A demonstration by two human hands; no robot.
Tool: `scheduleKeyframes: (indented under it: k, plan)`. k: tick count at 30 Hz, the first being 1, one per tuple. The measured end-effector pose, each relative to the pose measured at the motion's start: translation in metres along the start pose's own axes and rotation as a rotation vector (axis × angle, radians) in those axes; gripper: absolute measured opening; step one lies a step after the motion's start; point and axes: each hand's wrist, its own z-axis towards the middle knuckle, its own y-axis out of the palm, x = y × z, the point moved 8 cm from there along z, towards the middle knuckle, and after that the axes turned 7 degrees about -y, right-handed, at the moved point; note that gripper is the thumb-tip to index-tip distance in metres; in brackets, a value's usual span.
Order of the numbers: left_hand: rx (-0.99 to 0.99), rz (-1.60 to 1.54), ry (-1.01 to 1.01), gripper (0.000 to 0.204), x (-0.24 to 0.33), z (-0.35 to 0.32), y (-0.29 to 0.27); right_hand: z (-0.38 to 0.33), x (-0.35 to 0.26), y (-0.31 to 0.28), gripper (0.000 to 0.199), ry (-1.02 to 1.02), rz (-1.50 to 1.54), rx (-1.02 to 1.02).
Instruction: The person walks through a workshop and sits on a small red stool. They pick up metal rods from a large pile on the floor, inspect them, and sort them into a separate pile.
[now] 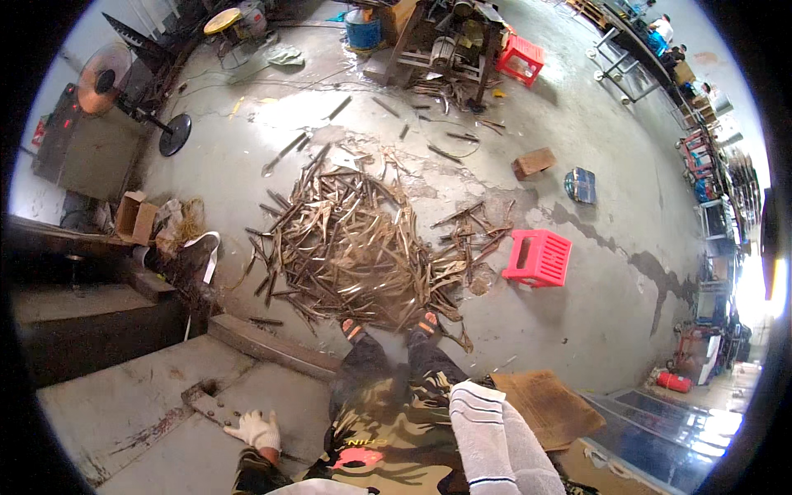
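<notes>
Left hand: I am resting my white-gloved left hand (256,430) flat on the grey metal workbench (124,404), fingers spread wide and holding nothing, just beside a small bolted steel bracket (208,403).
Right hand: I am keeping my right hand tucked out of view; only a grey sleeve with dark stripes (491,437) is showing beside the bench, so I cannot tell its grip.
Scrap pile: a broad heap of thin, bent metal strips (355,243) is lying on the concrete floor beyond the bench, just past my orange-toed shoes (389,328).
Stools: a red plastic stool (538,257) is standing just beyond the far side of the pile from the bench; a second red stool (520,58) is sitting well apart, near a cluttered machine (450,45).
Fan: a pedestal fan (106,78) is standing well beyond the bench.
Mat: a brown corrugated mat (549,404) is lying near the bench, beside my camouflage trousers (388,412).
</notes>
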Motion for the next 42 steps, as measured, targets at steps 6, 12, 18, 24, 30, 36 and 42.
scheduleKeyframes:
  k: [6,12,18,24,30,36,42]
  plan:
    - [-0.062,0.022,0.106,0.059,-0.007,0.026,0.041,-0.028,0.051,-0.023,0.047,0.044,0.14,0.112]
    - [-0.086,-0.194,0.106,0.054,0.072,-0.007,0.035,-0.038,-0.005,-0.106,0.042,0.071,0.153,0.131]
    - [0.041,-0.765,0.406,0.045,0.287,-0.139,-0.03,0.13,0.179,-0.199,0.046,0.08,0.105,0.062]
    - [0.167,-0.372,0.639,0.041,0.412,-0.354,-0.083,0.146,0.229,-0.305,0.023,0.009,0.695,0.092]
    - [0.026,-0.347,0.42,0.04,0.433,-0.379,-0.059,0.153,0.33,-0.354,0.044,-0.012,0.454,0.088]
    - [-0.132,-0.4,0.663,0.045,0.56,-0.428,-0.049,0.159,0.34,-0.431,0.046,0.176,0.348,0.0]
    - [-0.259,-0.351,0.81,0.045,0.699,-0.51,-0.079,0.224,0.304,-0.515,0.043,0.147,0.458,0.124]
